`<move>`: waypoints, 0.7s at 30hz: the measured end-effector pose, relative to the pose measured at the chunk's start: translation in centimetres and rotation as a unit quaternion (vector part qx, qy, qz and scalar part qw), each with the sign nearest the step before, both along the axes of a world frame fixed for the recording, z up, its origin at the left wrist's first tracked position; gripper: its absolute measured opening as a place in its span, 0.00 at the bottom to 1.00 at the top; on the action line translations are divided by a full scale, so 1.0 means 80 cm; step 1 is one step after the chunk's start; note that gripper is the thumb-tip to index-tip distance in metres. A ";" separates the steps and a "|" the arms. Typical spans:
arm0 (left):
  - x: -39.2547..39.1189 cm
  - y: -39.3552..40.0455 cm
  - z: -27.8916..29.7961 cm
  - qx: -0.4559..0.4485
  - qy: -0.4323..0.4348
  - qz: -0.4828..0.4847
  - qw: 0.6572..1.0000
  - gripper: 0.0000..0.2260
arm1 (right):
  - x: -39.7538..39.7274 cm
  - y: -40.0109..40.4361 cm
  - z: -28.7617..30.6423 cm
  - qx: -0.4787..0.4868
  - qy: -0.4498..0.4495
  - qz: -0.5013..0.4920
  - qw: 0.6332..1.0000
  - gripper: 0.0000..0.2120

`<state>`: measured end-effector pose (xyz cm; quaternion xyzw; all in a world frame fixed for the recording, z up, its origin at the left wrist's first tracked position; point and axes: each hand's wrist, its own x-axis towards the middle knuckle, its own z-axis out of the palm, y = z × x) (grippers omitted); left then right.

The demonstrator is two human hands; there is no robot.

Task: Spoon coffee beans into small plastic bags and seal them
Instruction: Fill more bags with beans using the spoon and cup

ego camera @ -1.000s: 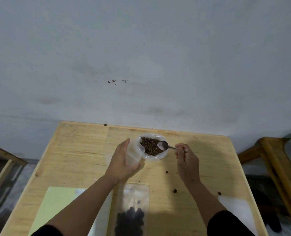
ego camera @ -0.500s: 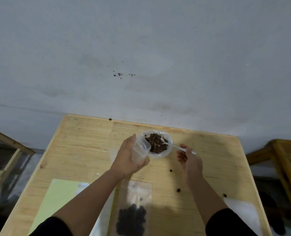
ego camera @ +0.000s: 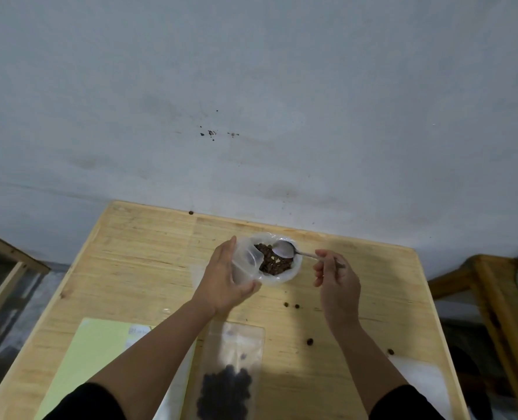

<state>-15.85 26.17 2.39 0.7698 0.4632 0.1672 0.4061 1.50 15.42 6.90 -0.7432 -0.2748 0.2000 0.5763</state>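
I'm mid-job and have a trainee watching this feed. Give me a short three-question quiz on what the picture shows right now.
1. True or false: the spoon is held by the left hand.
2. Where is the spoon's bowl? A) over the beans in the open bag B) flat on the table C) inside the filled bag
3. Fill in: the left hand holds a small clear ____.

Key
1. False; the right hand holds its handle.
2. A.
3. Bag: the small clear bag, held open beside the bag of beans.
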 end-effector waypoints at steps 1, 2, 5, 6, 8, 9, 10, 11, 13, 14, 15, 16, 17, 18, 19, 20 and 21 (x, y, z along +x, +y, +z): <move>-0.001 -0.001 -0.001 0.000 0.002 0.000 1.000 0.48 | 0.001 -0.002 -0.010 -0.026 -0.019 0.004 0.999 0.11; -0.001 -0.002 -0.002 -0.001 0.004 0.001 1.000 0.48 | 0.000 -0.004 -0.019 -0.048 -0.025 0.011 0.998 0.11; 0.000 -0.003 -0.003 -0.003 0.006 0.003 1.000 0.48 | -0.009 -0.001 -0.040 -0.075 0.061 -0.007 0.995 0.12; 0.000 -0.003 -0.003 -0.002 0.008 0.001 1.000 0.48 | -0.013 0.003 -0.043 -0.077 0.104 -0.021 0.991 0.12; 0.001 -0.003 -0.002 0.000 0.014 -0.002 1.000 0.48 | -0.017 0.009 -0.045 -0.074 0.190 -0.049 0.978 0.12; 0.001 -0.003 -0.003 -0.002 0.014 -0.002 1.000 0.48 | -0.017 0.011 -0.045 -0.073 0.227 -0.061 0.969 0.12; 0.001 -0.004 -0.003 -0.005 0.014 -0.002 1.000 0.48 | -0.016 0.012 -0.044 -0.071 0.259 -0.071 0.961 0.12; 0.001 -0.004 -0.003 -0.005 0.014 -0.002 1.000 0.48 | -0.014 0.011 -0.042 -0.065 0.285 -0.079 0.953 0.12; 0.001 -0.004 -0.004 -0.005 0.017 -0.003 1.000 0.49 | -0.009 0.009 -0.038 -0.045 0.321 -0.089 0.942 0.12; 0.002 -0.003 -0.004 -0.006 0.018 -0.003 1.000 0.49 | -0.006 0.007 -0.034 -0.034 0.330 -0.090 0.939 0.12; 0.002 -0.003 -0.003 -0.007 0.018 -0.002 1.000 0.49 | -0.003 0.007 -0.029 -0.021 0.334 -0.088 0.938 0.12; 0.002 -0.003 -0.003 -0.007 0.018 -0.001 1.000 0.49 | -0.001 0.007 -0.022 -0.007 0.335 -0.085 0.938 0.12; 0.003 -0.003 -0.003 -0.007 0.016 -0.001 1.000 0.49 | 0.001 0.007 -0.016 0.005 0.333 -0.083 0.939 0.12; 0.003 -0.003 -0.003 -0.006 0.015 0.000 1.000 0.49 | 0.004 0.007 -0.009 0.016 0.330 -0.079 0.941 0.12; 0.003 -0.003 -0.003 -0.006 0.015 -0.001 1.000 0.49 | 0.006 0.008 -0.003 0.025 0.325 -0.075 0.943 0.13; 0.003 -0.003 -0.003 -0.007 0.015 -0.001 1.000 0.49 | 0.007 0.008 0.004 0.031 0.318 -0.067 0.945 0.13; 0.004 -0.002 -0.003 -0.009 0.015 0.000 1.000 0.49 | 0.007 0.008 0.011 0.035 0.307 -0.054 0.949 0.13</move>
